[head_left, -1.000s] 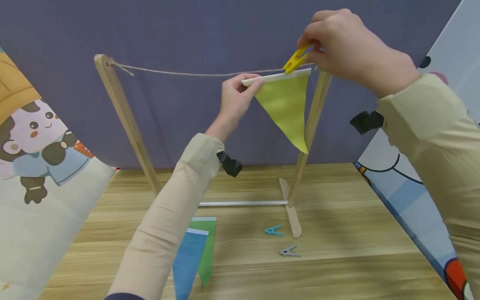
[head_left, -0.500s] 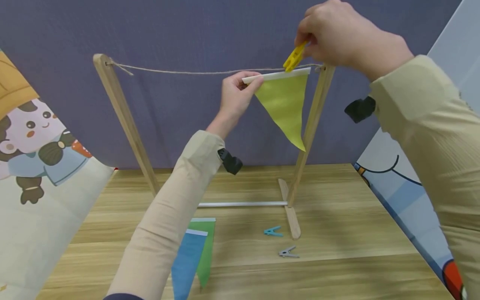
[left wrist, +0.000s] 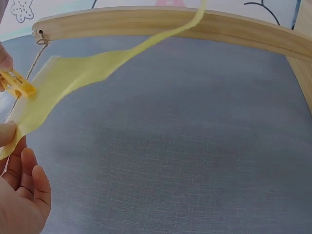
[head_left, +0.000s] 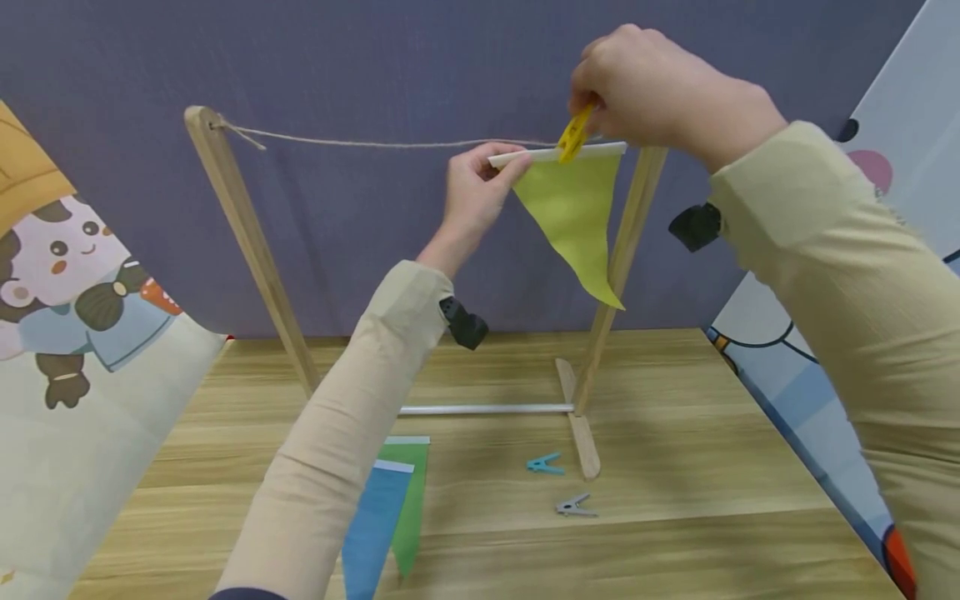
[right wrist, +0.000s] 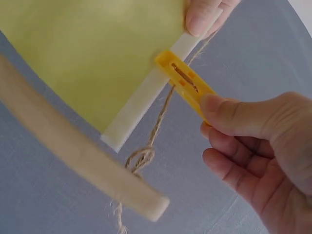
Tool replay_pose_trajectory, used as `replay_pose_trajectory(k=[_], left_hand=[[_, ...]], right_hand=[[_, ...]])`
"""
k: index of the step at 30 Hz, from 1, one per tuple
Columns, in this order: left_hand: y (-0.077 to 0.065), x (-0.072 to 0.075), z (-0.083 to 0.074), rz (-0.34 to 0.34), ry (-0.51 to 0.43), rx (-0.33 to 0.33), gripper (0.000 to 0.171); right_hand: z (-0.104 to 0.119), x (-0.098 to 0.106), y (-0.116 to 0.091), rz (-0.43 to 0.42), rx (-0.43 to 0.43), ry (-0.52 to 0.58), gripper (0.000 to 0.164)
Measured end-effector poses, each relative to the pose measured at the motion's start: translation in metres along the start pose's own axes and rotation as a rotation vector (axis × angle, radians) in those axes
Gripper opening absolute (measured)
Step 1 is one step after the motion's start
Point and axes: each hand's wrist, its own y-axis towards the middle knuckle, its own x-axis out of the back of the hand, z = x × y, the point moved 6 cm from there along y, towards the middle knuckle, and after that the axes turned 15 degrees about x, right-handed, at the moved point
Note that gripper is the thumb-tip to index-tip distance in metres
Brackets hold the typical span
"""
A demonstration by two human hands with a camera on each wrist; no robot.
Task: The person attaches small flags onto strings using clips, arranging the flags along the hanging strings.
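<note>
Yellow pennant (head_left: 573, 204), white edge (right wrist: 134, 113) pinched in fingers of left hand (head_left: 474, 198), yellow clothespin (right wrist: 184, 84) gripped in fingers of right hand (head_left: 652, 90), lying across edge and string (right wrist: 160, 117)

A slate-blue, fabric-textured backdrop (head_left: 375, 67) rises behind the far edge of a wood-grain tabletop (head_left: 675, 550). To the left, a whitish panel (head_left: 112, 467) bears a cartoon figure (head_left: 82, 250) in blue with an orange hat; to the right, another printed panel (head_left: 915, 100) combines white and blue. Soft shadows dim the tabletop's right side
</note>
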Motion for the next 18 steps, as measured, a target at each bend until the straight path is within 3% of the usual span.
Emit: replay_pose_trajectory(k=[6, 18], left_hand=[[-0.0012, -0.0028, 0.0009, -0.006, -0.019, -0.003, 0.017], [-0.0046, -0.0067, 0.0001, 0.007, 0.037, -0.003, 0.017]], right_hand=[[0.0026, -0.0030, 0.0019, 0.012, 0.016, 0.013, 0.017], [0.0070, -0.0081, 0.0048, 0.057, 0.013, 0.038, 0.020]])
